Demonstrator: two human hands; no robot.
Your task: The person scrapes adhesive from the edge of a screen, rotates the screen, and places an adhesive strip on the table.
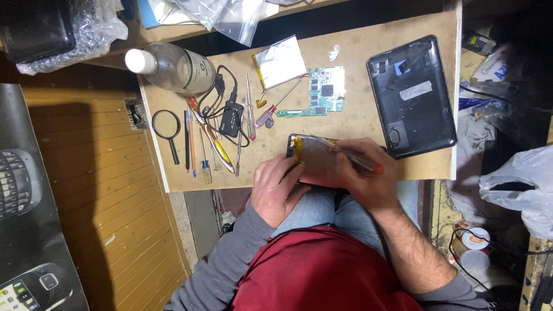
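My left hand (276,187) grips the near left edge of an opened tablet body (314,158) lying at the front of the small wooden board (357,86). My right hand (368,175) rests on the tablet's right side and holds a screwdriver (351,156) with a clear handle and red end, its tip pointing left across the tablet's inside. A green circuit board (325,92) and a silver flat battery (280,61) lie farther back. The black back cover (412,95) lies to the right.
Left of the tablet lie several screwdrivers, pens and tweezers (201,144), a magnifying glass (167,129), a small black box with cables (232,118) and a clear bottle (170,66) on its side. Plastic bags (518,184) sit at right.
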